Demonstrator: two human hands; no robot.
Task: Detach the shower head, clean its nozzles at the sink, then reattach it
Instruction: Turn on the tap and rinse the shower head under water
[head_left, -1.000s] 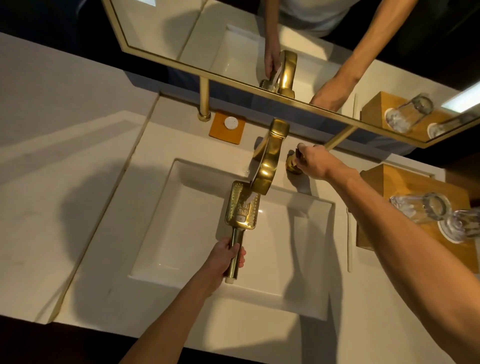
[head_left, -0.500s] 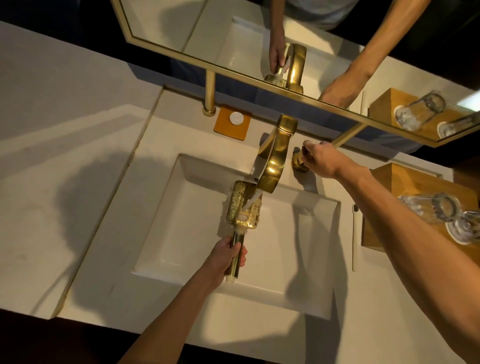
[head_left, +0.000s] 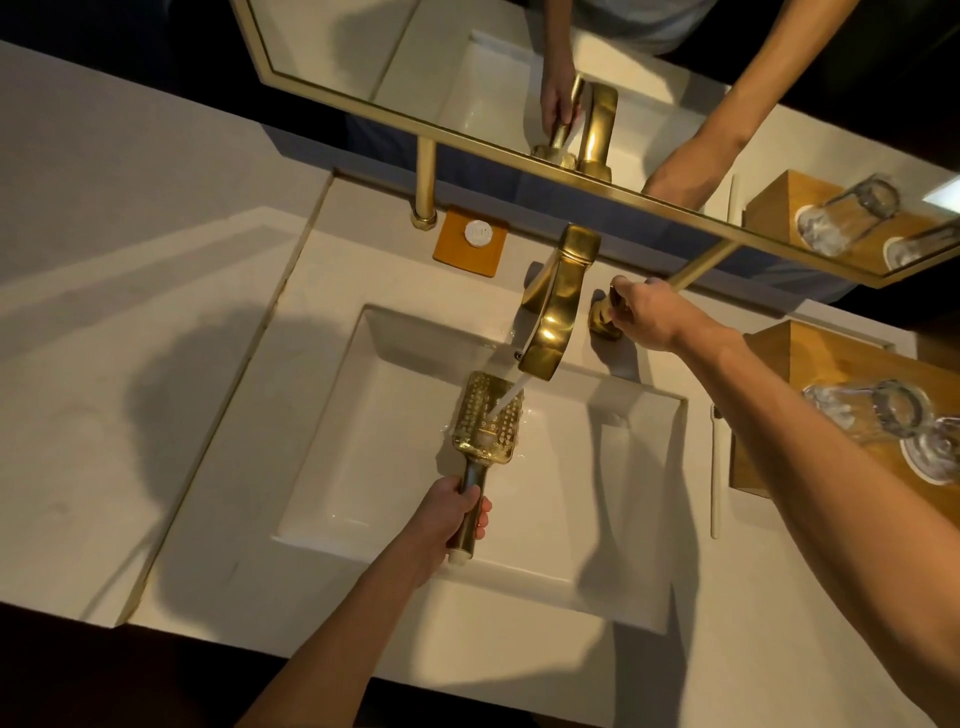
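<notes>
Left hand (head_left: 451, 514) grips the handle of the gold shower head (head_left: 487, 423), held face-up over the middle of the sink (head_left: 644, 519) under the faucet (head_left: 558, 306) stream. Right hand (head_left: 647, 317) is wrapped round the tap handle (head_left: 602, 316) at the sink's back edge. Opened further, the stream could likely spray off the nozzles onto the worktop (head_left: 130, 364); the wet handle may slip.

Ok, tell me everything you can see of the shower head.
The shower head is gold and looks like shiny metal: a rectangular face dotted with rows of nozzles, on a slim handle with a pale end cap. It is held over the sink, face up. The left hand grips the handle. Water from the faucet strikes the face.
</notes>
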